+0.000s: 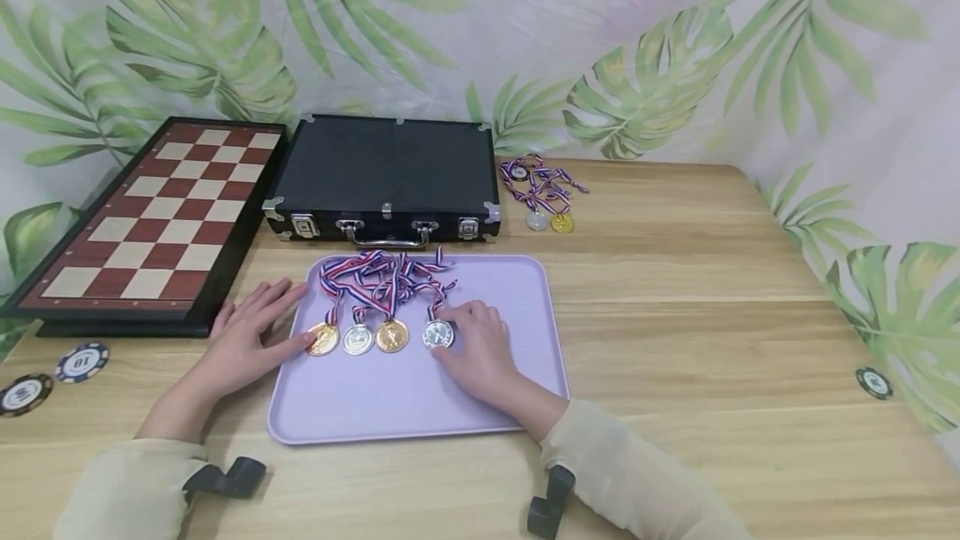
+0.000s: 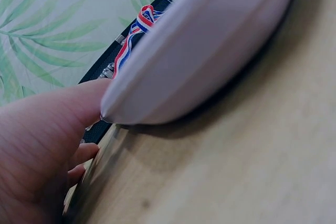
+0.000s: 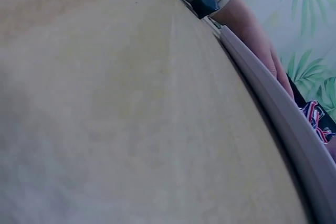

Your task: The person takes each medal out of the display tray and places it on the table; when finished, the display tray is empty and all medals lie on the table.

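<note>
A lavender tray (image 1: 420,407) lies on the wooden table and holds a row of medals on red, white and blue ribbons (image 1: 378,273). My left hand (image 1: 279,322) lies flat with straight fingers at the tray's left rim, its thumb tip touching the leftmost gold medal (image 1: 324,338). A silver medal (image 1: 358,339) and another gold medal (image 1: 392,335) come after it. My right hand (image 1: 459,337) pinches the rightmost silver medal (image 1: 435,333) between thumb and fingers. The left wrist view shows the tray rim (image 2: 210,51) and a ribbon (image 2: 137,24) close up.
A shut black case (image 1: 386,165) stands behind the tray, with a chessboard (image 1: 161,215) to its left. Two more medals (image 1: 549,211) lie to the right of the case. Poker chips sit at the left (image 1: 81,361) and at the right (image 1: 873,382).
</note>
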A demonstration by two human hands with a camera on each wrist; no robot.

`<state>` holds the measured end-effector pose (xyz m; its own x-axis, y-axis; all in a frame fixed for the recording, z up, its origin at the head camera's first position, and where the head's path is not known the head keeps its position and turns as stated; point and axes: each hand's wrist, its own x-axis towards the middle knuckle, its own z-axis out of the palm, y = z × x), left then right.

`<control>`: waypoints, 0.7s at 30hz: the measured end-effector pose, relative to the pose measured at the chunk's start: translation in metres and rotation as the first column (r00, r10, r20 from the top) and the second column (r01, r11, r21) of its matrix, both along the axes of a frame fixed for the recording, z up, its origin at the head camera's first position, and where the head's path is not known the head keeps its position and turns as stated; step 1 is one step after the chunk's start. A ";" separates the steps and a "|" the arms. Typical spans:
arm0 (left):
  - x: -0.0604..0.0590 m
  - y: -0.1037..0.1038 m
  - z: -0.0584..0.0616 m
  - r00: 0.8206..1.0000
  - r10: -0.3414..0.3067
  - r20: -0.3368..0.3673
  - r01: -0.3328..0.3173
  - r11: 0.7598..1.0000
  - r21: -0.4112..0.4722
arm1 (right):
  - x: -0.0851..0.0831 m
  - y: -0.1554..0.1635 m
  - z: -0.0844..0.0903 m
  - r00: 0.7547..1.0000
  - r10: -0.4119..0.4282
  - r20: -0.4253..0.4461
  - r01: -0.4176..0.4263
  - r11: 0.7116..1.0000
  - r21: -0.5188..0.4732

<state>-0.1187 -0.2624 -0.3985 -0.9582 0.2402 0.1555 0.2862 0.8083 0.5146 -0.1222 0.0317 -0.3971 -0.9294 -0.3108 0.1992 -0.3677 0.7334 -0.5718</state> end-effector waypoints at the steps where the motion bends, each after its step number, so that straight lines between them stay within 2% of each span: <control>1: 0.000 0.000 0.000 1.000 -0.001 -0.003 0.001 1.000 0.000 | 0.000 0.001 0.000 1.000 0.018 0.001 -0.018 1.000 -0.006; 7: 0.001 -0.001 0.001 1.000 -0.004 -0.009 0.004 1.000 -0.001 | -0.001 0.004 0.004 0.993 0.111 0.049 -0.109 0.993 -0.042; 12: 0.000 0.000 0.000 1.000 -0.001 0.000 0.001 1.000 -0.001 | -0.004 0.015 0.009 0.973 0.161 0.166 -0.125 0.970 -0.211; 15: 0.000 0.000 0.000 1.000 0.000 0.005 0.000 1.000 -0.001 | -0.005 0.026 0.015 0.929 0.229 0.290 -0.109 0.919 -0.379; 19: 0.000 -0.001 -0.001 1.000 -0.002 0.005 0.002 1.000 0.003 | -0.007 0.045 0.027 0.838 0.314 0.446 -0.008 0.825 -0.565; 21: 0.000 -0.001 -0.001 1.000 -0.004 0.007 0.004 1.000 0.008 | -0.007 0.054 0.034 0.807 0.332 0.488 0.052 0.784 -0.618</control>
